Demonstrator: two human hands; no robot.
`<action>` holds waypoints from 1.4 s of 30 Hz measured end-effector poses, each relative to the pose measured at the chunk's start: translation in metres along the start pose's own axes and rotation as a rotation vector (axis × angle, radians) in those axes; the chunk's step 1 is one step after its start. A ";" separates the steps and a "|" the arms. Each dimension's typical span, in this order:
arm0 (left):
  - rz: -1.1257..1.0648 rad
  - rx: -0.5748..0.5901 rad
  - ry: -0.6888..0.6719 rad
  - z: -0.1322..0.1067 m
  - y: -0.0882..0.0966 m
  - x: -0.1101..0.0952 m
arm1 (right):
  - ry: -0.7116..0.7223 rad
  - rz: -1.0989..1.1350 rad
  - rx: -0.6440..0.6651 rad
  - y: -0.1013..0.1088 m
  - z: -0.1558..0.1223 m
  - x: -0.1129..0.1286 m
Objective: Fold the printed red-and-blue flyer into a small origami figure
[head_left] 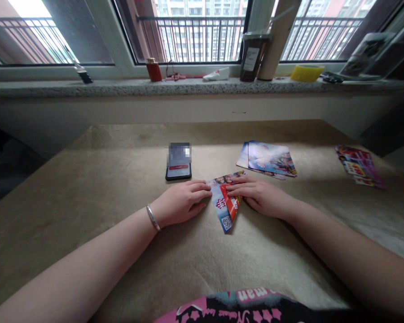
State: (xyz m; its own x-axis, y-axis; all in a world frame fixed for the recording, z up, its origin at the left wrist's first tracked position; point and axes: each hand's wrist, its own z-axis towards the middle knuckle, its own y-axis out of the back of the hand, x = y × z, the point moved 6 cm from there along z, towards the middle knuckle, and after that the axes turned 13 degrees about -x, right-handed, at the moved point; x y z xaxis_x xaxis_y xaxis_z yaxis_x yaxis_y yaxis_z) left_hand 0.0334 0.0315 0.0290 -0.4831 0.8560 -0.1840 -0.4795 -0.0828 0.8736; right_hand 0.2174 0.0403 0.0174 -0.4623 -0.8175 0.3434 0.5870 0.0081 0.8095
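Observation:
A printed paper sheet point(218, 204), folded to a narrow wedge with its point toward me, lies on the table between my hands. One folded flap shows red, and a QR code sits near the tip. My left hand point(185, 202), a silver bangle on its wrist, rests flat with its fingertips at the paper's left edge. Across the upper right part of the sheet lie the stretched fingers of my right hand point(264, 195), pressing on the fold. Part of the paper is hidden under those fingers.
A phone point(178, 168) lies beyond my left hand. Several printed sheets point(271, 157) are stacked past my right hand, and folded colourful papers point(358, 166) lie far right. On the windowsill stand a lidded dark cup point(252, 58), a yellow tape roll point(306, 73) and a red lighter point(154, 71).

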 end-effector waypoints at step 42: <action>0.078 -0.068 -0.050 0.002 0.003 -0.001 | -0.039 -0.070 0.076 -0.005 0.009 0.003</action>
State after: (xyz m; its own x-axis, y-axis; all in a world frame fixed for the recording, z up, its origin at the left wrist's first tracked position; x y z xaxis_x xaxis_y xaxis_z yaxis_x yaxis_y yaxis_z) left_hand 0.0340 0.0313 0.0326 -0.4847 0.8698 -0.0925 -0.4911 -0.1831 0.8516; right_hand 0.2073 0.0428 0.0190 -0.5265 -0.7948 0.3018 0.5009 -0.0033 0.8655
